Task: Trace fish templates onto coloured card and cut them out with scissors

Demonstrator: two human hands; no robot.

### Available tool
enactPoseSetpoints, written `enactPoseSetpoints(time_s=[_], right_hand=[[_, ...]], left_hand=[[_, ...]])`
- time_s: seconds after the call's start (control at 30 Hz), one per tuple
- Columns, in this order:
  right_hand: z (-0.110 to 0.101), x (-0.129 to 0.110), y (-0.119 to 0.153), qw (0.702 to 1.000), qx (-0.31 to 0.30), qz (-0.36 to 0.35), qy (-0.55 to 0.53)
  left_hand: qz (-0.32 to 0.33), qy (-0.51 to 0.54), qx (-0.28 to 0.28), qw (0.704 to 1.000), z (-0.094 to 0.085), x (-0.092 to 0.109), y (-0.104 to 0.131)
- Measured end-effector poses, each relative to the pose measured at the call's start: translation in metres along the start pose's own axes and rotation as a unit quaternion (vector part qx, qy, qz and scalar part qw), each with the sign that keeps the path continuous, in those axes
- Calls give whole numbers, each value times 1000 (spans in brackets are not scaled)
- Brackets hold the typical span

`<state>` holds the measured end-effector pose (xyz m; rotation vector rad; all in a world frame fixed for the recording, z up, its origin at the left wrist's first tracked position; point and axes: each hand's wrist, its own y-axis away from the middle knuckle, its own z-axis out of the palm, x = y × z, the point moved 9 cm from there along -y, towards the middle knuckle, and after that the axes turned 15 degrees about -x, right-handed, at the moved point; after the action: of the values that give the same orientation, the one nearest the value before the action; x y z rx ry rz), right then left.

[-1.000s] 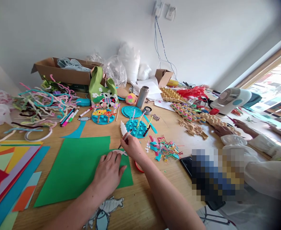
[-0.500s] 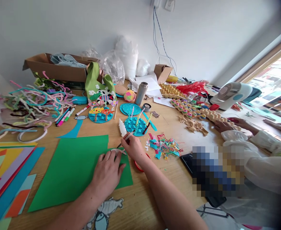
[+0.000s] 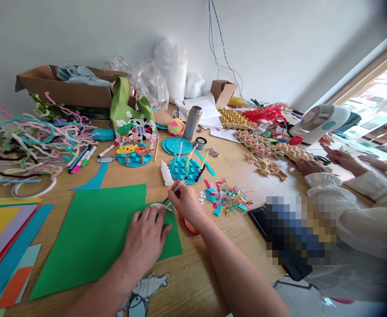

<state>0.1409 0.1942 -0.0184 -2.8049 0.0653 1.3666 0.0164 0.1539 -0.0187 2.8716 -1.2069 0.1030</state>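
My left hand [image 3: 146,235] lies with its fingers out flat, pressing a small grey-white paper cutout [image 3: 167,207] onto a green sheet of paper [image 3: 90,237]. Most of that cutout is hidden under the fingers; a tail-like end shows. In my right hand [image 3: 187,203] is a slim pen [image 3: 180,183], its tip at the cutout's edge near the sheet's upper right. A red loop [image 3: 189,227], perhaps a scissors handle, shows partly under my right wrist. Below my left forearm lie grey fish cutouts [image 3: 152,285], partly covered by the arm.
Coloured paper sheets [image 3: 18,242] lie at left, pipe cleaners [image 3: 41,141] behind them. Beyond my hands stand blue egg-tray pieces [image 3: 180,169], a white glue bottle [image 3: 166,172] and a metal flask [image 3: 192,123]. Paper scraps [image 3: 226,198] and a phone [image 3: 259,220] lie right; another person's hands [image 3: 312,166] rest farther off.
The view has shifted slightly, so things on the table sit a little differently in frame. My left hand stays on the cutout and the pen remains at its edge. The other person's hand has lifted slightly.
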Motion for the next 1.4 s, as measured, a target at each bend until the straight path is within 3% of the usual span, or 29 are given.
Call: enactPoseSetpoints(time_s=[0.63,1.4], right_hand=[[-5,-8,3,995,4,-12,99],[-4,-5,1,997,-21,10,76]], left_hand=[[2,-15,-4,1000,1,2,0],[7,-18,-6,1000,2,3,0]])
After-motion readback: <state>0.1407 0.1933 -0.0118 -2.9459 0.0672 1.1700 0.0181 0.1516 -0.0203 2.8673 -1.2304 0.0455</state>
